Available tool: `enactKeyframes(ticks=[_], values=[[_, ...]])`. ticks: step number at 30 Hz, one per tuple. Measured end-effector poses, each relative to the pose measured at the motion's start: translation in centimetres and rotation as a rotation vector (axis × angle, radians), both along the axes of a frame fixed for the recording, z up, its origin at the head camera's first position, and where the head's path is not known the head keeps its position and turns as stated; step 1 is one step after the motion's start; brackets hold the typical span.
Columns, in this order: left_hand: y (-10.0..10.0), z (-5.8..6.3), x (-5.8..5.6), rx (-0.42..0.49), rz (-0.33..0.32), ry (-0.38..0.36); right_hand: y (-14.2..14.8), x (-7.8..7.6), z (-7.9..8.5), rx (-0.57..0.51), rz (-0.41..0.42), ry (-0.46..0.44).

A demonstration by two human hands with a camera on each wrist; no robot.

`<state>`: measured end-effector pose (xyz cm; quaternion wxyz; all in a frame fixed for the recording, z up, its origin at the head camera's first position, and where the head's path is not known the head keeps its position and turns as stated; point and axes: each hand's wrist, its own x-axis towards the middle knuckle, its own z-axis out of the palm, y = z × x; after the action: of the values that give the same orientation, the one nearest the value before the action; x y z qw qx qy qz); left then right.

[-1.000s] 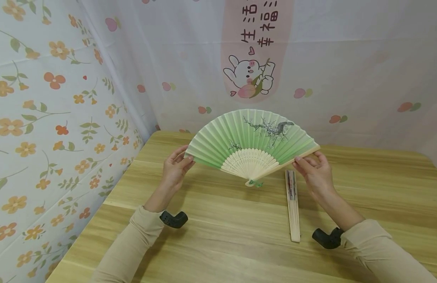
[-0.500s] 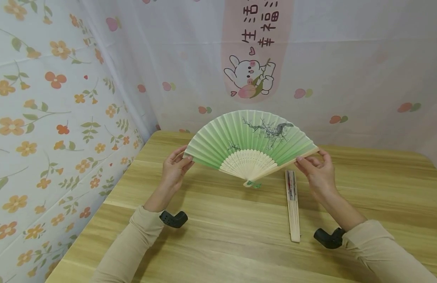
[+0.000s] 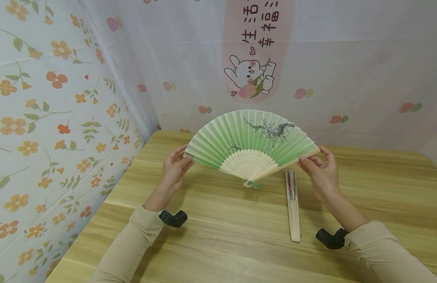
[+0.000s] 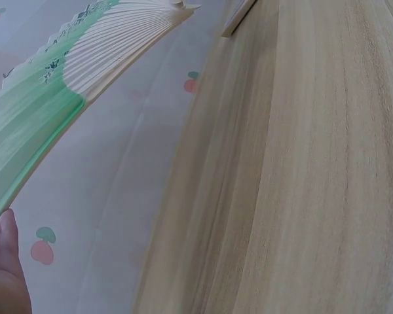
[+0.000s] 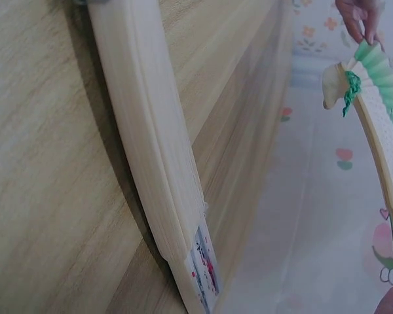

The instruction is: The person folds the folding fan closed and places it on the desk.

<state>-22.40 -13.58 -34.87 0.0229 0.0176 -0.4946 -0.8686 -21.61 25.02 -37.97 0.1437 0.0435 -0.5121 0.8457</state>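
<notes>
A green folding fan (image 3: 218, 145) with a dark branch print and pale slatted ribs is spread wide, held up over the table. My left hand (image 3: 174, 167) pinches its left outer edge between thumb and fingers; the left wrist view shows that thumb on the green fabric's corner. On the other side my right hand (image 3: 322, 173) pinches the right wooden guard near its upper end. A green cord (image 5: 351, 91) hangs at the fan's pivot. Below my right hand lies a second folding fan (image 3: 292, 208), folded up, with red and dark print on its upper end.
The wooden table (image 3: 211, 239) runs up to a white curtain (image 3: 346, 70) with a printed rabbit. To the left hangs a flowered cloth (image 3: 56, 129). Black wrist mounts, one on the left wrist (image 3: 173, 218) and one on the right (image 3: 331, 238), stick out above the tabletop.
My right hand has shifted slightly to the right and still pinches the guard. The fan stays spread with only small shifts, and the left hand keeps its place.
</notes>
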Motion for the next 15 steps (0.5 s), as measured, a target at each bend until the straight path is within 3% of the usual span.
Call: enactKeyframes(ticks=[6,9,15], values=[[0.1,-0.1,-0.1,-0.007,-0.013,0.000,3.1,-3.2,-4.5,0.036,-0.034,0.030],[0.1,-0.1,-0.1,-0.009,-0.018,0.000,3.5,-3.7,-5.3,0.035,-0.045,0.045],[0.0,0.0,-0.2,-0.016,-0.026,-0.001,3.7,-3.5,-5.3,0.052,-0.058,0.034]])
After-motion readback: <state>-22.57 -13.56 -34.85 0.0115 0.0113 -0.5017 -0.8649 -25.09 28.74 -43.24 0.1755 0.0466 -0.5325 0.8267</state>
